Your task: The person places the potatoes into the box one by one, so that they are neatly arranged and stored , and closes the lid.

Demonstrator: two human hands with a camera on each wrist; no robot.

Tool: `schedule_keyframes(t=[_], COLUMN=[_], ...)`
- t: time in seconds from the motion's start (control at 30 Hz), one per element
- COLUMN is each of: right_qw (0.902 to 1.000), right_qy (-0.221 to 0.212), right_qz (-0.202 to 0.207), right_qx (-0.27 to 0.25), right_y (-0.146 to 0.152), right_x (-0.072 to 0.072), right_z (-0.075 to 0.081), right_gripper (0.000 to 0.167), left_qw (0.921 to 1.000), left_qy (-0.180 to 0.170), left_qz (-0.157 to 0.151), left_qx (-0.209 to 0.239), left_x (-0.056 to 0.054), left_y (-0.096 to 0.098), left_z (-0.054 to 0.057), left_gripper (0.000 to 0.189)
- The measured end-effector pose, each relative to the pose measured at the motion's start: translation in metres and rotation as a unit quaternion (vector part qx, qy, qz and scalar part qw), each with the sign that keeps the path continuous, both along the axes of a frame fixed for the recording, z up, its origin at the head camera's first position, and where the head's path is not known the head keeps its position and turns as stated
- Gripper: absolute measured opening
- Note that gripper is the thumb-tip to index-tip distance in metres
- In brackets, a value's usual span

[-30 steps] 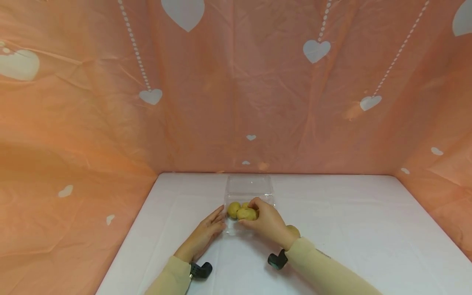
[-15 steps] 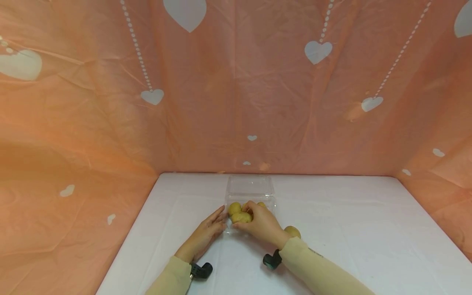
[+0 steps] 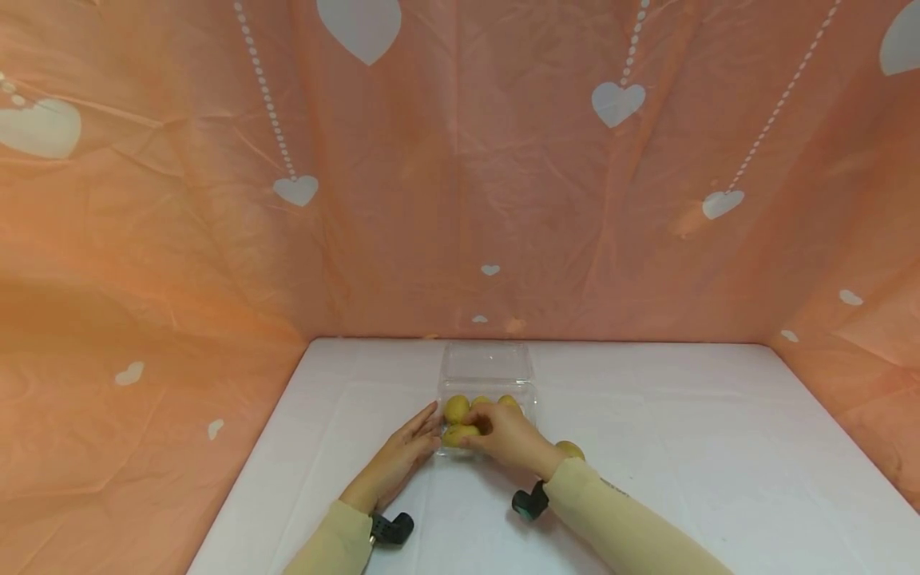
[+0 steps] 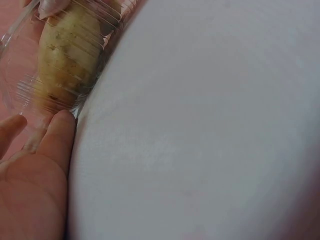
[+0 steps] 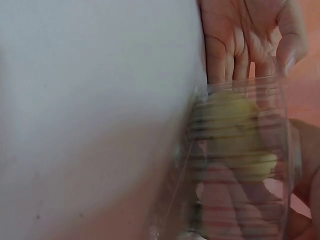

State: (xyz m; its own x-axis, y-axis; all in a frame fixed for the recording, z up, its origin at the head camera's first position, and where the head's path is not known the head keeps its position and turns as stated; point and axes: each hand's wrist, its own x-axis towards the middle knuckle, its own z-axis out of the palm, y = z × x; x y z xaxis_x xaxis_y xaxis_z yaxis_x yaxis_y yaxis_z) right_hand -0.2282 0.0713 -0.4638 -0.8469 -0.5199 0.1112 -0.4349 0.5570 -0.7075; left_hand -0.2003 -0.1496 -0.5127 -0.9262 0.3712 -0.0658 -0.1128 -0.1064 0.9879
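Note:
A clear plastic clamshell container (image 3: 530, 393) lies on the table, its lid (image 3: 485, 361) folded back. My right hand (image 3: 513, 438) reaches over the near side and grips a potato (image 3: 458, 436) low in the front left corner. Through the ridged wall, the right wrist view shows this potato (image 5: 232, 125). Behind it in the container sit a potato (image 3: 456, 408) at the left, another potato (image 3: 481, 399) partly hidden by my fingers, and a potato (image 3: 507, 400) at the right. With fingers extended, my left hand (image 3: 398, 457) rests against the container's left wall.
One loose potato (image 3: 570, 450) lies on the white tabletop (image 3: 661, 447), just beyond my right wrist and partly covered by it. An orange cloth with white hearts (image 3: 460, 200) encloses the back and sides. A dark camera sits on each wrist.
My right hand has carried its potato left and toward me, down into the container's front left corner. This uncovers the back right potato. The left hand stays put.

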Motion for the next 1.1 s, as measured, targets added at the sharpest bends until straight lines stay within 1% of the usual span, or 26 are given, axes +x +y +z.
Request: schedule_keyframes(t=[0.1,0.17,0.33,0.57,0.67,0.8,0.93,1.0,1.1], right_qw=[0.9998,0.9995,0.9982,0.9969,0.998,0.9989,0.9954,0.9923,0.9887], right_qy=[-0.007,-0.004,0.016,0.027,0.021,0.017,0.024,0.022,0.021], right_qz=[-0.007,-0.011,-0.016,-0.03,-0.032,-0.043,-0.089,-0.115,-0.142], right_qx=[0.015,0.029,0.056,0.067,0.051,0.006,-0.028,-0.039,-0.044], right_y=[-0.001,-0.001,-0.005,-0.004,0.004,0.024,0.051,0.063,0.078], right_x=[0.0,-0.001,0.0,0.006,0.007,0.006,0.008,0.01,0.013], right_z=[0.001,0.001,0.002,0.005,0.011,0.024,0.033,0.034,0.033], right_gripper=[0.026,0.024,0.021,0.02,0.023,0.032,0.04,0.043,0.047], left_qw=[1.0,1.0,1.0,1.0,1.0,0.9999,0.9998,0.9999,0.9999], left_qy=[0.002,0.004,0.003,0.005,0.004,0.008,0.011,0.008,0.007], left_qz=[-0.001,-0.003,-0.002,-0.001,0.0,-0.006,-0.012,-0.012,-0.009], left_qx=[-0.003,-0.005,-0.003,-0.006,-0.007,-0.008,-0.008,-0.005,-0.001], left_x=[0.0,-0.001,-0.002,-0.002,-0.001,-0.001,-0.001,-0.001,-0.002], left_y=[0.0,0.0,0.0,-0.001,-0.001,-0.001,-0.002,-0.002,-0.003], left_z=[0.0,-0.001,-0.002,-0.002,-0.002,-0.002,-0.002,-0.002,-0.004], left_gripper=[0.072,0.072,0.072,0.071,0.071,0.071,0.072,0.073,0.073])
